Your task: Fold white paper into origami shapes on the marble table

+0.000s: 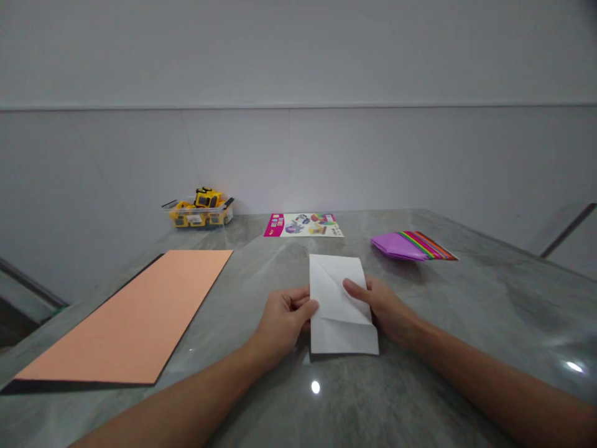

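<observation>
A white sheet of paper (pixel 342 333) with crease lines across it is held up a little above the grey table, tilted toward me. My left hand (pixel 286 314) pinches its left edge, thumb in front and fingers curled behind. On the opposite side, my right hand (pixel 385 305) grips the right edge, its thumb lying flat over the front face and the other fingers out of sight behind the sheet. One crease runs across the lower part, and another slants down from the upper left.
At left lies a large orange board (pixel 135 317) on the grey marbled table (pixel 261 404). Toward the back are a clear tub (pixel 200 214) of yellow toy vehicles, a printed booklet (pixel 303 225) and a purple pack of coloured paper (pixel 410 246). A pale wall (pixel 298 155) stands behind.
</observation>
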A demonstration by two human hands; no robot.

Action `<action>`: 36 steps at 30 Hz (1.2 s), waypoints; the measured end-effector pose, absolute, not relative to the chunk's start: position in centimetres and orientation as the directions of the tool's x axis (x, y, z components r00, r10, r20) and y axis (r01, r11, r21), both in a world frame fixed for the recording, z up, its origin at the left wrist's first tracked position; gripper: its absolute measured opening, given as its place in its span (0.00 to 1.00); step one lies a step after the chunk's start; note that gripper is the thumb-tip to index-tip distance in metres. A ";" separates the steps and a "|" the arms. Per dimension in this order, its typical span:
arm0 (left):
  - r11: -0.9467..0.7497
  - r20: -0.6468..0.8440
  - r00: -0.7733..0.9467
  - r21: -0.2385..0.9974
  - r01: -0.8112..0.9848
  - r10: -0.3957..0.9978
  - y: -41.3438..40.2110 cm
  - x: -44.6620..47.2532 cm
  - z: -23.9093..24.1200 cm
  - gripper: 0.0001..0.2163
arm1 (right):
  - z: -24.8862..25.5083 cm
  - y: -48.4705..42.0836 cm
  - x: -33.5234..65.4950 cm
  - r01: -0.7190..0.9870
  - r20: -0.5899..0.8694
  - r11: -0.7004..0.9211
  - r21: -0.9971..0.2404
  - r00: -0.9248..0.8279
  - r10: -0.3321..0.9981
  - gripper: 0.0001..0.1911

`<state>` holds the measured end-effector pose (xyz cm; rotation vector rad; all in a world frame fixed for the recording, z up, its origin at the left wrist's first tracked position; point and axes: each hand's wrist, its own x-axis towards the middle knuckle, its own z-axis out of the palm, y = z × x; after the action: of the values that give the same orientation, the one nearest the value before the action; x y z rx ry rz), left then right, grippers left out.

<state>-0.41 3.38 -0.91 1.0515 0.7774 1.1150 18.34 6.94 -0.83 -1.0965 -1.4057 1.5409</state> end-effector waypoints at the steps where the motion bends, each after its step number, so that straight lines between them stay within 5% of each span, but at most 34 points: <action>1: 0.082 0.014 0.286 0.943 -0.322 0.958 3.4 -0.5 -0.9 0.16 | -0.8 6.8 18.2 -0.020 -0.082 -0.095 -0.995 -0.342 0.936 0.26; 15: 0.159 0.050 0.440 0.891 -0.426 0.896 4.2 -1.3 -1.2 0.14 | -0.7 6.0 17.9 -0.045 0.025 0.013 -0.999 -0.277 0.961 0.24; 28: 0.149 -0.033 0.334 0.933 -0.327 0.942 4.2 -0.8 -1.1 0.13 | -0.4 5.7 17.7 0.221 0.097 0.136 -0.966 -0.178 0.979 0.24; 36: 0.097 0.001 0.280 0.938 -0.334 0.960 4.2 -0.9 -1.2 0.13 | -0.8 5.9 17.7 0.182 0.061 0.103 -0.978 -0.222 0.973 0.24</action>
<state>-0.88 4.20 -1.17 1.0359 0.7757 1.1159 17.67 5.91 -0.80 -1.1755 -1.5530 1.2058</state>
